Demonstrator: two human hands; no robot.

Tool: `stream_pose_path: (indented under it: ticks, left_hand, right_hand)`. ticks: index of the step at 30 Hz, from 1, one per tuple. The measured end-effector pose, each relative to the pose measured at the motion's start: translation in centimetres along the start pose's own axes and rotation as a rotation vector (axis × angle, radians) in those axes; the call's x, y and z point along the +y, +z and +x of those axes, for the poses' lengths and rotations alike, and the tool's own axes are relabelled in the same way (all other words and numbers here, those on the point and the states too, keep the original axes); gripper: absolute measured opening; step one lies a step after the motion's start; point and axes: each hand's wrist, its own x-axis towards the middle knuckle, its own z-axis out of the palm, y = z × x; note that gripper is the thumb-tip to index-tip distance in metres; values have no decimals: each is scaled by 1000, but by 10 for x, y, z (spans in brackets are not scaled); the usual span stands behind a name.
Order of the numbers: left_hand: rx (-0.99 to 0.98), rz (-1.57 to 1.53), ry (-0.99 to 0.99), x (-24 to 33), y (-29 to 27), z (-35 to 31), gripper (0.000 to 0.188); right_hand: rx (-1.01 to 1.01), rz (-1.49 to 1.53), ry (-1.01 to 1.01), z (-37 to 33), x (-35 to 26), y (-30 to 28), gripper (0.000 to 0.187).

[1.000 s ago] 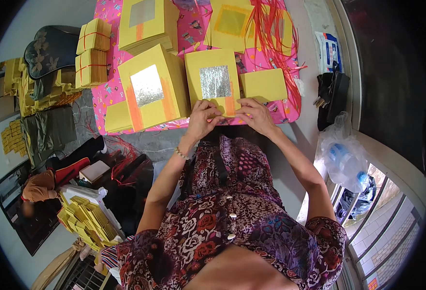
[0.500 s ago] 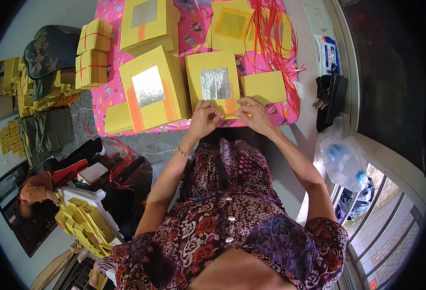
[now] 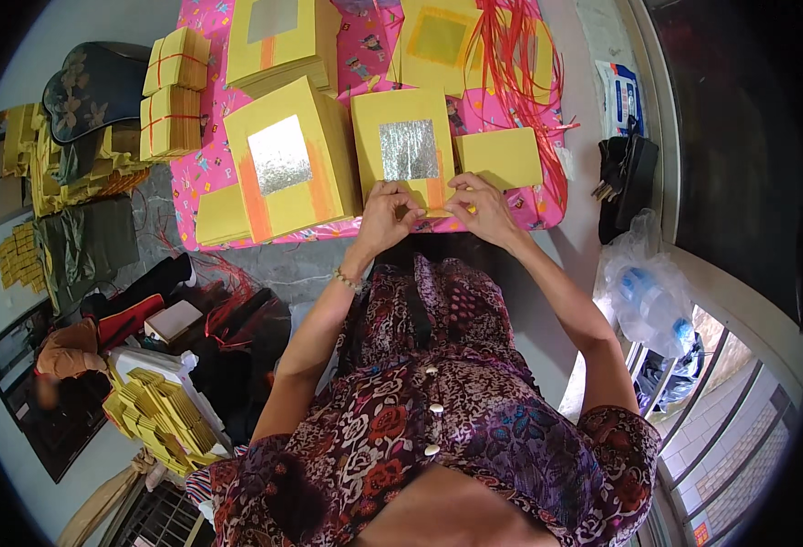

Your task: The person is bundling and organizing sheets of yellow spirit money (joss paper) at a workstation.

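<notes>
A yellow paper sheet (image 3: 403,109) with a silver foil square and an orange stripe lies in front of me at the table's near edge. My left hand (image 3: 389,219) pinches its near edge left of the stripe, thumb and fingers together. At the right end of that edge, my right hand (image 3: 483,213) does the same. The near edge looks slightly curled up between the fingertips. A tall stack of similar yellow foil papers (image 3: 280,159) stands close on the left. To the right lies plain yellow paper (image 3: 500,157), just beyond my right hand.
Red strings (image 3: 515,64) hang over the far right papers. Bundles tied with red string (image 3: 172,123) sit at the left of the pink patterned tablecloth (image 3: 219,96). Beside the table are a dark floral chair back (image 3: 96,91) and, lower left, a person's arm near folded yellow papers (image 3: 160,406).
Both hands stay at the sheet's near edge, with only a slight shift of the fingers. The whole view has moved a little.
</notes>
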Motion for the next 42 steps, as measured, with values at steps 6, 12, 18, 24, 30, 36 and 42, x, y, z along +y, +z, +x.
stream_pose_path:
  ticks: [6,12,18,24,30,36,42]
  left_hand:
    - [-28,22,-27,3,-3,0,14]
    - [40,168,160,10,-9,-1,32]
    - [-1,441,228,18,-14,2,30]
    - [-270,565,-78,43,-34,32,31]
    - [296,595,259,59,-30,44,54]
    - [164,633,171,33,-11,44,76]
    - [149,635,123,14,-5,57,78]
  right_hand:
    - [35,-168,-87,0,-5,3,15]
    - [85,-285,-129,3,-6,3,18]
    - [101,-197,-88,12,-16,-10,18]
    - [152,-32,-13,37,-16,-23,19]
    - [261,-24,8,104,-2,-33,21]
    - [276,-68,74,153,21,-33,22]
    - [277,-249,28,173,23,-31,20]
